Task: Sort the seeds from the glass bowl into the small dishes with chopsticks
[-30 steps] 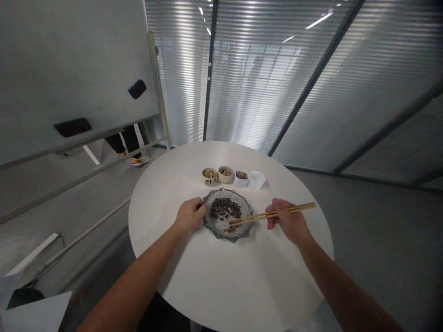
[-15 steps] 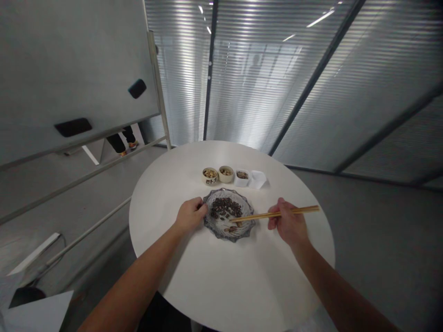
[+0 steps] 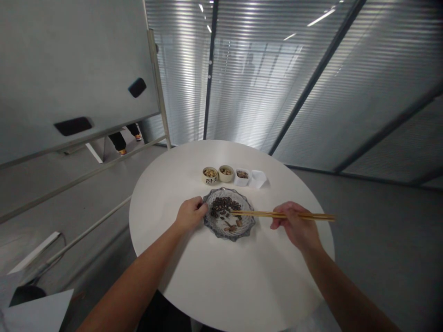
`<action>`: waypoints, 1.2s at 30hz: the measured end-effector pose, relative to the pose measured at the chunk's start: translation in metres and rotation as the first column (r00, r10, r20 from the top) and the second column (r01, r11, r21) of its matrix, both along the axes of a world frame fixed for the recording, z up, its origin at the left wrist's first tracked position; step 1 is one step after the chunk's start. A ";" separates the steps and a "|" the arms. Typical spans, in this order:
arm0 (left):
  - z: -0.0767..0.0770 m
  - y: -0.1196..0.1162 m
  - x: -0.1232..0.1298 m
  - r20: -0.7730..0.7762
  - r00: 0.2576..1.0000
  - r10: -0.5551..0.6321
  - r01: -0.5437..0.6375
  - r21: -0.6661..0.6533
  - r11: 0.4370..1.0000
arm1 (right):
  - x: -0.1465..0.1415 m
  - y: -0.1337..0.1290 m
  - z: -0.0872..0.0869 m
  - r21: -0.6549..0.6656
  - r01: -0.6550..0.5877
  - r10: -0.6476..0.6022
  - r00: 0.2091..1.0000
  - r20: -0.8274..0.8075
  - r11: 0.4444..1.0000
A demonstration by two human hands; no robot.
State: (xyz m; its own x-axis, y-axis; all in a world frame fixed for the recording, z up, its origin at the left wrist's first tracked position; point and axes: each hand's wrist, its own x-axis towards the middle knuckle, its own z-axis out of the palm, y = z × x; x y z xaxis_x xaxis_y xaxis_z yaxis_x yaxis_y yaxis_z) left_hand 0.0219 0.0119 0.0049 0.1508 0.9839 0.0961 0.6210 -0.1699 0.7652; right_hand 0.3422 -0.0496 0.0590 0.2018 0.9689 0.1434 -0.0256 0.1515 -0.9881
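A glass plate (image 3: 231,235) with a scalloped rim sits on the round white table (image 3: 228,281). Many small dark beans (image 3: 221,206) lie in its upper left part, and a few brown pieces (image 3: 230,227) near its lower edge. My left hand (image 3: 190,213) grips the plate's left rim between thumb and fingers. Wooden chopsticks (image 3: 266,214) are held in my right hand (image 3: 296,224), to the right of the plate; their tips are over the plate beside the dark beans. Whether anything is pinched between the tips is too small to tell.
Behind the plate stand two round cups (image 3: 210,180) (image 3: 226,179) of pale pieces, a white dish (image 3: 242,181) of brown bits and another white dish (image 3: 258,179). A whiteboard (image 3: 79,60) on a frame is at left; a person's legs (image 3: 118,142) show beneath it.
My right hand has moved a little right and slightly down. The chopstick tips have shifted up from the brown pieces towards the dark beans. My left hand has stayed put.
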 end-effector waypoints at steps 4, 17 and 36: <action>-0.001 0.000 0.000 0.006 1.000 -0.003 0.003 0.012 1.000 | 0.003 -0.010 -0.003 -0.127 -0.109 0.115 0.993 0.040 0.986; -0.001 0.001 0.001 -0.003 1.000 -0.004 0.004 0.004 1.000 | -0.017 -0.020 0.000 -0.172 0.060 -0.016 0.969 0.246 0.983; 0.000 0.000 0.000 0.011 1.000 -0.010 0.010 0.016 1.000 | 0.000 -0.022 -0.014 -0.053 0.025 -0.013 0.975 0.221 0.998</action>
State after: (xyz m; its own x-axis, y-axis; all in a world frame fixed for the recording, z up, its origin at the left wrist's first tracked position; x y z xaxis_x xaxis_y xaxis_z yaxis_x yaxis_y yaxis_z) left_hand 0.0219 0.0121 0.0052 0.1593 0.9806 0.1139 0.6106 -0.1885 0.7692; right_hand 0.3421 -0.0713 0.0454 0.1895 0.9729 0.1325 0.1958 0.0948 -0.9760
